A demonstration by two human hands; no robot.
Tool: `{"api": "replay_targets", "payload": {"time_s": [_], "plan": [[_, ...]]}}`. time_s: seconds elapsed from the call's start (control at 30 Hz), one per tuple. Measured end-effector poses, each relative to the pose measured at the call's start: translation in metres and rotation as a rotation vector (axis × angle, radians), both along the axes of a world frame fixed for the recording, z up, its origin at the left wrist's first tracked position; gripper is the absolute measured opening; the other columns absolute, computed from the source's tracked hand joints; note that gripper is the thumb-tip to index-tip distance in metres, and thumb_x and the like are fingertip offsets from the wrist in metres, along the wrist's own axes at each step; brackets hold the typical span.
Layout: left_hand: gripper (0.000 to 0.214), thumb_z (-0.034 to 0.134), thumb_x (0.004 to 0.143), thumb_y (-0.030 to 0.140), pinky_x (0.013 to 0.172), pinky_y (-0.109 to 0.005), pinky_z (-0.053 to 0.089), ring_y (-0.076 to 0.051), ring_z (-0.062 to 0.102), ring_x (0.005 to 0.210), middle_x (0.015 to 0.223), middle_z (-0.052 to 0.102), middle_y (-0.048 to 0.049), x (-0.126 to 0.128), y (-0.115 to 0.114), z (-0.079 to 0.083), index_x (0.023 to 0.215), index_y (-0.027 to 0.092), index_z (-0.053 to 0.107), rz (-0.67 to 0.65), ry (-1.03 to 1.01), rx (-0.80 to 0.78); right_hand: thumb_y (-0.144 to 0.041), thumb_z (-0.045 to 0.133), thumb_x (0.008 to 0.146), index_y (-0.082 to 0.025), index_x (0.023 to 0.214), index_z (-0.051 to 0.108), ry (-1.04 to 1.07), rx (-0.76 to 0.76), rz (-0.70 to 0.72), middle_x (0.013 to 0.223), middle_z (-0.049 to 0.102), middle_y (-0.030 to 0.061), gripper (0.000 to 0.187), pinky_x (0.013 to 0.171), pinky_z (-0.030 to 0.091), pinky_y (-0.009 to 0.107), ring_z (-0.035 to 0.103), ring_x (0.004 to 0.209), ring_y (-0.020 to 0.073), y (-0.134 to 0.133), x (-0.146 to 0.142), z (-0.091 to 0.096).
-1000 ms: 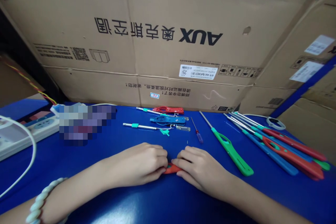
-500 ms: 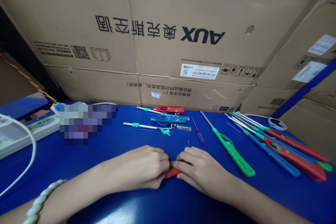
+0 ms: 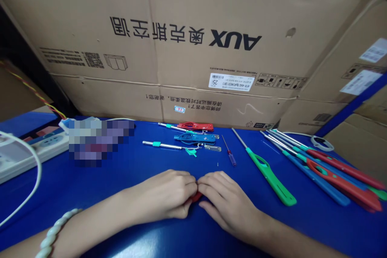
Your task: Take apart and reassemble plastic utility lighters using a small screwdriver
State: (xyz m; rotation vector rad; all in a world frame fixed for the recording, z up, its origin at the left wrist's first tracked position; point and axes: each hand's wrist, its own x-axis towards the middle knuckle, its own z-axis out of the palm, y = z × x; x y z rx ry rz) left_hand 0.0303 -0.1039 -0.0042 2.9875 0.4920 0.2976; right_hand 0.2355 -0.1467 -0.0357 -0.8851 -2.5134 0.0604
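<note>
My left hand (image 3: 169, 195) and my right hand (image 3: 222, 199) rest on the blue table (image 3: 121, 177), fingertips meeting at the middle. Both are closed around a small red plastic piece (image 3: 196, 196), of which only a sliver shows between the fingers. A pale bead bracelet (image 3: 56, 231) sits on my left wrist. Just beyond the hands lie a disassembled blue lighter body (image 3: 195, 138), a red one (image 3: 195, 126), a metal tube with a teal collar (image 3: 161, 144) and a small screwdriver (image 3: 229, 151).
A green long-nosed lighter (image 3: 270, 175) lies right of my hands; several red, blue and green lighters (image 3: 320, 165) are heaped at the far right. A white power strip (image 3: 27, 153) with cable sits at the left. Large cardboard boxes (image 3: 181, 48) wall the table's back.
My hands have drawn closer together over the red piece, so less of it shows now. The view has shifted slightly.
</note>
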Motion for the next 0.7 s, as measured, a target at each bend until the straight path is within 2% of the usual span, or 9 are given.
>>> {"api": "replay_targets", "payload": {"time_s": [0.2,0.47,0.7], "plan": [[0.015,0.055,0.077,0.003,0.06,-0.023,0.041,-0.015,0.057,0.066,0.071,0.057,0.0006,-0.0033,0.0062,-0.0019,0.072,0.017,0.053,0.015,0.006,-0.159,-0.018,0.045,0.096,-0.016,0.099,0.058,0.085,-0.032,0.005,0.1,0.064,0.008,0.013,0.077,0.043,0.033,0.055,0.088,0.019,-0.0022,0.0001,-0.0011],[0.018,0.054,0.072,0.0,0.061,-0.02,0.039,-0.013,0.055,0.066,0.072,0.055,0.0029,-0.0032,0.0072,-0.0035,0.073,0.018,0.051,0.046,-0.035,-0.351,-0.016,0.046,0.095,-0.016,0.099,0.059,0.144,0.017,-0.003,0.098,0.064,0.0073,0.014,0.075,0.041,0.031,0.053,0.084,0.0177,-0.0054,-0.0041,-0.0018],[0.018,0.052,0.072,0.0,0.061,-0.019,0.037,-0.01,0.051,0.065,0.071,0.053,0.0048,-0.0022,0.005,-0.0009,0.073,0.018,0.049,0.047,-0.065,-0.517,-0.012,0.044,0.095,-0.017,0.086,0.06,0.215,0.116,-0.011,0.087,0.063,0.0045,0.019,0.067,0.037,0.028,0.05,0.073,0.0142,-0.0055,-0.0054,-0.0048]]}}
